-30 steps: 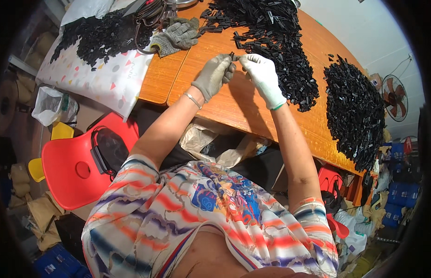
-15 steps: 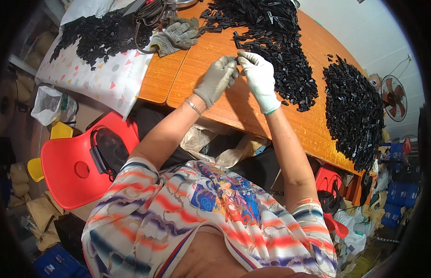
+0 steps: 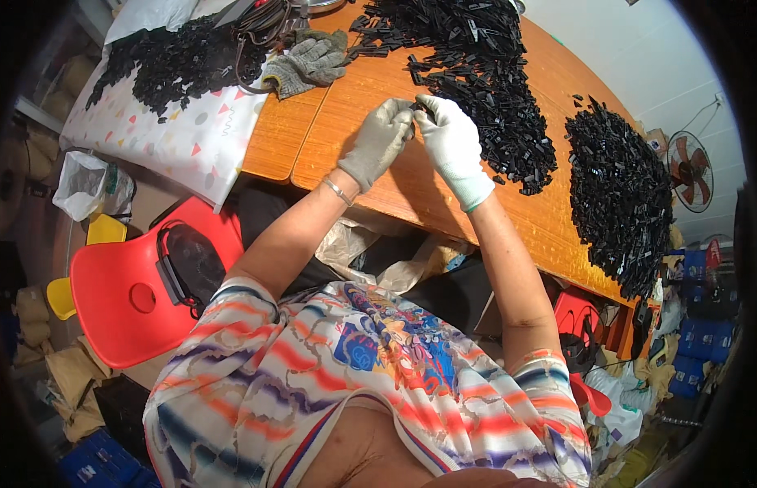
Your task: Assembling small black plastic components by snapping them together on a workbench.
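My left hand point(image 3: 381, 145), in a grey-coated glove, and my right hand point(image 3: 451, 146), in a white glove with a pale green cuff, meet above the wooden table point(image 3: 354, 98). Both are closed, fingertips almost touching, around a small black piece point(image 3: 416, 106) that is mostly hidden between them. Just beyond and to the right of them spreads a large heap of small black plastic parts point(image 3: 500, 106). A second pile of black pieces point(image 3: 621, 195) lies at the table's right end.
At the left, a patterned white cover point(image 3: 203, 130) bears more black parts point(image 3: 179, 69). Grey knit gloves point(image 3: 309, 63) lie beside it. A red chair point(image 3: 110, 285) and a lined bin point(image 3: 81, 185) stand at the left. A fan point(image 3: 690, 172) is at the far right.
My hands have shifted very slightly and the fingers have re-angled around the small black piece. The heaps look the same.
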The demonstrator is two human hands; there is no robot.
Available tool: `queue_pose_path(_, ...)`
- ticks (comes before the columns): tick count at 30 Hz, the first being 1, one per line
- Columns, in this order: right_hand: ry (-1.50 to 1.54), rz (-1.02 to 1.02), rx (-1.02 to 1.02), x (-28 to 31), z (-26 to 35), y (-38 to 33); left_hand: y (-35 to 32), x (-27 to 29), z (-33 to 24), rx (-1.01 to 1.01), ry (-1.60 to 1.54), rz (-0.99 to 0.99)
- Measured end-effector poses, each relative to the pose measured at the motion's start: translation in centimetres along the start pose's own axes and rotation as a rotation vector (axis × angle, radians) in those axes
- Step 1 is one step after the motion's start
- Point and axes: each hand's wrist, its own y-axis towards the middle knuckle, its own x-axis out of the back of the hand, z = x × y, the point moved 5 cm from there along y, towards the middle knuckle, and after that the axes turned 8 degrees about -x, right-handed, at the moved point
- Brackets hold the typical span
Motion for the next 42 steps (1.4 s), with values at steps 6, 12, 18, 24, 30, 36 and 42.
queue_pose_path(6, -0.199, 0.081, 0.068, -0.4, 0.2, -0.1, -0.8, -0.3, -0.3, 0.045, -0.016, -0.057)
queue_pose_path(12, -0.157, 0.087, 0.025, -0.6, -0.8, -0.7, -0.6, -1.1, 0.2, 0.173, -0.090, -0.090)
queue_pose_path(18, 0.050, -0.007, -0.235, 0.0, -2.3, -0.9, 0.1, -1.8, -0.8, 0.105, 0.009, 0.044)
queue_pose_path(24, 0.839, 0.437, -0.439, 1.5, -3.0, -1.7, -1.6, -0.2, 0.0, 0.188, -0.194, 0.122)
queue_pose_path(30, 1.040, 0.475, -0.543, 1.1, -0.6, -4.7, -4.3, -1.8, 0.4, 0.225, -0.472, 0.178)
queue_pose_path(36, 0.698, 0.421, -0.495, 0.0, -1.2, -5.9, -7.2, -1.7, 0.5, 0.271, -0.580, 0.283)
queue_pose_path(42, 0.467, 0.493, -0.196, 0.7, -1.7, -3.7, -11.1, 1.8, -0.1, 0.183, 0.259, 0.322)
